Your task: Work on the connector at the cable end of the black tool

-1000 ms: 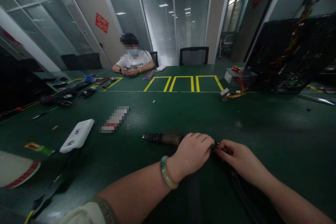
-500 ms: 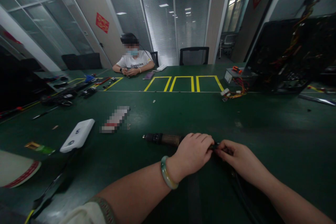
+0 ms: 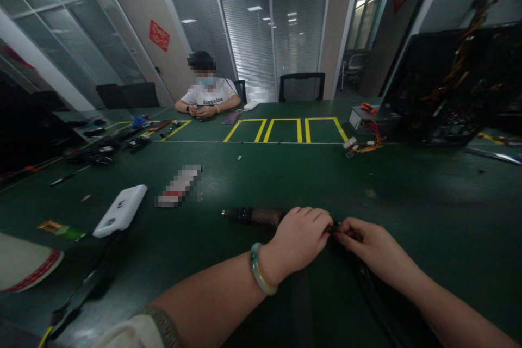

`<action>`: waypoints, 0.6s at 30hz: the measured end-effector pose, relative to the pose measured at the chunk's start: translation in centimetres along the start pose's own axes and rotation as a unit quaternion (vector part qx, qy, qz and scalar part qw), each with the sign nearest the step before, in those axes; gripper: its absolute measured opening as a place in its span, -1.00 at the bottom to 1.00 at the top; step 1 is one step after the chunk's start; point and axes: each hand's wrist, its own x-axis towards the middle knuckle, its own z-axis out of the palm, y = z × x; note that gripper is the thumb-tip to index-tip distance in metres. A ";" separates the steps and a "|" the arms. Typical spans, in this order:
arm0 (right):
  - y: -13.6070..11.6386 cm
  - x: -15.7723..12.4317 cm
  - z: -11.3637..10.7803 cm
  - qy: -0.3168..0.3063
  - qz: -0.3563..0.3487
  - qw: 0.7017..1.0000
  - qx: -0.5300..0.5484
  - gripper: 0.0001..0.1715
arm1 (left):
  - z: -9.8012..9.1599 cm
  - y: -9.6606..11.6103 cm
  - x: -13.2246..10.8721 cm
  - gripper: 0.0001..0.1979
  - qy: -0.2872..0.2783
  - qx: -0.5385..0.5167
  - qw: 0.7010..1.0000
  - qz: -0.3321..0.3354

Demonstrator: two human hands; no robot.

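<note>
A dark electric screwdriver (image 3: 261, 217) lies across the green table, its metal tip pointing left. My left hand (image 3: 304, 236), with a jade bangle on the wrist, is closed around the rear part of it and hides that end. Just right of it, the fingers of my right hand (image 3: 365, 239) pinch the black cable (image 3: 367, 277) where it meets the tool's back end. From there the cable runs down toward the bottom edge. The exact joint between tool and cable is mostly covered by my fingers.
To the left lie a white power bank (image 3: 121, 211) and a green-handled screwdriver (image 3: 61, 230). Farther right sit a power supply unit (image 3: 369, 119) with coloured wires and a black computer case (image 3: 440, 87). Across the table (image 3: 285, 174), a masked person (image 3: 210, 95) sits with hands together.
</note>
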 end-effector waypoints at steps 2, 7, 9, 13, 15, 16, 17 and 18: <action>0.0 0.0 0.0 0.000 0.000 1.000 0.001 -0.75 | 0.1 0.0 0.0 -0.85 0.000 0.001 1.000 -0.007; -0.1 -0.1 -0.1 -0.002 0.003 1.000 0.002 -0.76 | 0.1 -0.1 0.0 -0.92 -0.004 0.004 1.000 0.003; -0.2 -0.1 -0.1 -0.002 0.004 1.000 0.004 -0.77 | 0.1 -0.1 0.0 -0.94 -0.003 0.002 1.000 0.007; -0.4 -0.1 -0.2 -0.001 0.005 1.000 0.013 -0.78 | 0.2 -0.2 0.1 -0.93 0.000 -0.006 1.000 0.006; -0.4 0.0 -0.2 0.000 0.005 1.000 0.014 -0.78 | 0.3 -0.2 0.1 -0.89 0.001 -0.013 1.000 0.000; -0.4 0.0 -0.1 0.000 0.006 1.000 0.013 -0.77 | 0.3 -0.2 0.1 -0.87 0.001 -0.016 1.000 -0.002; -0.4 0.0 -0.1 0.001 0.008 1.000 0.010 -0.77 | 0.3 -0.3 0.1 -0.86 -0.001 -0.019 1.000 -0.003; -0.4 0.0 -0.1 -0.001 0.011 1.000 0.005 -0.77 | 0.3 -0.3 0.1 -0.86 -0.002 -0.021 1.000 -0.003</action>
